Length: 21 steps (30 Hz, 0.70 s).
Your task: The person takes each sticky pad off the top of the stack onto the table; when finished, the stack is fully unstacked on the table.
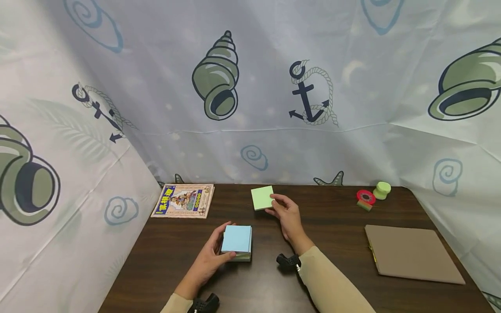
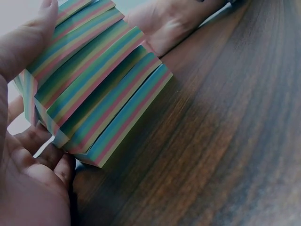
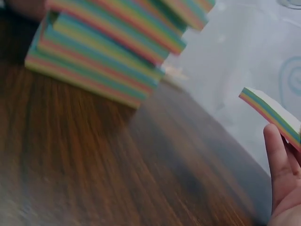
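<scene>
My left hand (image 1: 213, 254) grips a tall stack of sticky note pads (image 1: 237, 239), light blue on top, with the thumb along the near side. Striped edges in green, blue, pink and yellow show on the stacked pads (image 2: 101, 87) in the left wrist view, where the layers sit unevenly. Farther back and to the right, my right hand (image 1: 290, 217) pinches a single sticky note pad (image 1: 261, 198) with a light green top. This pad (image 3: 270, 110) appears tilted at the right edge of the right wrist view, apart from the stack.
A colourful booklet (image 1: 184, 201) lies at the table's back left. Toward the back right are a red round item (image 1: 365, 195), a green waisted object (image 1: 382, 190) and a small striped block (image 1: 365, 205). A flat brown folder-like item (image 1: 415, 254) lies nearer on the right. Patterned curtains (image 1: 274, 161) border the table.
</scene>
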### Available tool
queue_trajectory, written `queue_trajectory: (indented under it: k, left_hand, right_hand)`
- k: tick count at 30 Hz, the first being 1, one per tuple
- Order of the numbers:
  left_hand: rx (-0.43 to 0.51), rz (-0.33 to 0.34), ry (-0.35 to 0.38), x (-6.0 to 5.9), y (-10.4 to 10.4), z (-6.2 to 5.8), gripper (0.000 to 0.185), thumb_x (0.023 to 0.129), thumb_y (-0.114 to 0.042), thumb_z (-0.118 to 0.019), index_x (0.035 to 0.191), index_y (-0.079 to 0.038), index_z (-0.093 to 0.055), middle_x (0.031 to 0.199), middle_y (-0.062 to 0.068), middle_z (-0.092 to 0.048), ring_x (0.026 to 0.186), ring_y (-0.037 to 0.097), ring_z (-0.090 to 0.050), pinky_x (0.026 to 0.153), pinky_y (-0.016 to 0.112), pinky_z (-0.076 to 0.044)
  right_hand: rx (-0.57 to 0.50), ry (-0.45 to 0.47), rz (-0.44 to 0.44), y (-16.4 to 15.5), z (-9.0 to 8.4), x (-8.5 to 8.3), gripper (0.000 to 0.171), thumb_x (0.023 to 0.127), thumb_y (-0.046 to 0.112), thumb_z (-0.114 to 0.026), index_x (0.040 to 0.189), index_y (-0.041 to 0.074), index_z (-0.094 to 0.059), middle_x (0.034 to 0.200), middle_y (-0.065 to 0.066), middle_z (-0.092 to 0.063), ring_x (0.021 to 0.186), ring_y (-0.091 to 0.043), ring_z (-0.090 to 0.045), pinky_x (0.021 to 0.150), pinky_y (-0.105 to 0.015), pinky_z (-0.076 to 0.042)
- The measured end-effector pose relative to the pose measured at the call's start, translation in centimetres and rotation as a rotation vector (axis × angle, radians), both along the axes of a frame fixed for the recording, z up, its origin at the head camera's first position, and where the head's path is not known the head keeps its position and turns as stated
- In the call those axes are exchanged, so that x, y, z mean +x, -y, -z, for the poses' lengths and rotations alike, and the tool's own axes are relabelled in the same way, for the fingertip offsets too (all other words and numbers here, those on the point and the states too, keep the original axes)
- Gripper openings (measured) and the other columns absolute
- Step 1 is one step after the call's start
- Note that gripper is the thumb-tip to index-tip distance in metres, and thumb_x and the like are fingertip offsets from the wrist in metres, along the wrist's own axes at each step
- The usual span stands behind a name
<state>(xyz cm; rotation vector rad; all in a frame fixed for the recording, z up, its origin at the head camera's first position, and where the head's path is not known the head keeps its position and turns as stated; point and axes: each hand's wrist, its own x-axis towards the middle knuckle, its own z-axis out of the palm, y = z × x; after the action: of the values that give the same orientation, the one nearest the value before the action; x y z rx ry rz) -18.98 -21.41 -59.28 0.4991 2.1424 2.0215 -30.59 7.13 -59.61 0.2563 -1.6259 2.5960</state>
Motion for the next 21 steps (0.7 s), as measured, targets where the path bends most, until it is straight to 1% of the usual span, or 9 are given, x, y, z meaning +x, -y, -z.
queue_trajectory:
  k: [2,4,8,10,13,15,17,19,21]
  left_hand:
    - [0.003,-0.001,0.000,0.1,0.0,0.0,0.090,0.099,-0.007,-0.080,0.171,-0.010,-0.027,0.178,0.016,-0.031,0.153,-0.014,-0.031,0.117,0.006,-0.027]
    - [0.005,0.002,-0.004,0.1,0.1,0.1,0.089,0.099,-0.006,-0.080,0.171,-0.009,-0.027,0.178,0.017,-0.031,0.153,-0.014,-0.031,0.117,0.006,-0.027]
    - [0.013,0.006,-0.015,0.1,0.2,0.2,0.088,0.099,-0.005,-0.079,0.170,-0.007,-0.028,0.178,0.017,-0.031,0.154,-0.013,-0.032,0.118,0.006,-0.027]
    - [0.019,0.010,-0.013,0.2,0.2,0.2,0.088,0.099,-0.004,-0.079,0.171,-0.007,-0.027,0.178,0.018,-0.031,0.154,-0.012,-0.032,0.118,0.006,-0.027]
    - [0.016,0.012,-0.005,0.1,0.1,0.1,0.088,0.099,-0.005,-0.079,0.171,-0.007,-0.027,0.178,0.018,-0.031,0.154,-0.013,-0.032,0.118,0.006,-0.027]
    - [0.010,0.013,0.002,0.1,0.1,0.1,0.089,0.099,-0.006,-0.079,0.171,-0.007,-0.027,0.178,0.018,-0.030,0.153,-0.013,-0.031,0.117,0.006,-0.028]
    - [0.009,0.010,0.003,0.0,0.0,0.0,0.089,0.099,-0.006,-0.079,0.171,-0.007,-0.027,0.178,0.019,-0.031,0.153,-0.013,-0.033,0.117,0.007,-0.029]
    - [0.010,0.007,0.003,-0.1,0.0,0.0,0.089,0.098,-0.005,-0.080,0.171,-0.007,-0.027,0.177,0.019,-0.031,0.152,-0.012,-0.035,0.117,0.007,-0.030]
    - [0.016,0.006,0.000,-0.1,-0.1,0.0,0.089,0.098,-0.005,-0.080,0.171,-0.005,-0.027,0.177,0.020,-0.032,0.152,-0.011,-0.037,0.117,0.008,-0.031]
  right_hand:
    - [0.039,0.013,-0.019,0.2,0.1,-0.4,0.036,0.107,-0.001,-0.065,0.141,-0.011,-0.062,0.139,-0.025,-0.056,0.086,-0.015,-0.065,0.091,-0.039,-0.065]
    - [0.081,0.030,-0.031,0.4,0.3,-0.8,0.036,0.108,-0.002,-0.063,0.143,-0.009,-0.062,0.142,-0.027,-0.054,0.092,-0.017,-0.066,0.093,-0.039,-0.065]
    - [0.210,0.032,-0.040,0.8,0.5,-1.1,0.036,0.108,-0.003,-0.062,0.144,-0.008,-0.062,0.146,-0.029,-0.053,0.107,-0.027,-0.070,0.096,-0.039,-0.064]
    - [0.295,0.017,-0.031,1.1,0.5,-1.1,0.035,0.107,-0.003,-0.063,0.142,-0.007,-0.064,0.143,-0.029,-0.055,0.112,-0.033,-0.071,0.096,-0.037,-0.064]
    - [0.454,-0.017,0.005,1.4,0.5,-1.0,0.033,0.106,-0.002,-0.067,0.138,-0.005,-0.069,0.131,-0.027,-0.059,0.110,-0.037,-0.072,0.092,-0.031,-0.064]
    - [0.571,-0.035,0.032,1.5,0.5,-1.0,0.033,0.105,0.001,-0.070,0.137,-0.001,-0.072,0.124,-0.023,-0.063,0.106,-0.035,-0.074,0.088,-0.026,-0.063]
    - [0.660,-0.052,0.049,1.6,0.4,-0.9,0.033,0.105,0.004,-0.071,0.138,0.002,-0.072,0.120,-0.019,-0.065,0.102,-0.032,-0.075,0.083,-0.024,-0.063]
    - [0.719,-0.057,0.050,1.7,0.3,-0.9,0.034,0.106,0.007,-0.071,0.140,0.004,-0.072,0.119,-0.016,-0.065,0.098,-0.028,-0.075,0.078,-0.024,-0.063]
    - [0.743,-0.060,0.049,1.8,0.2,-1.0,0.035,0.106,0.007,-0.070,0.141,0.004,-0.072,0.118,-0.016,-0.064,0.094,-0.026,-0.073,0.073,-0.026,-0.063]
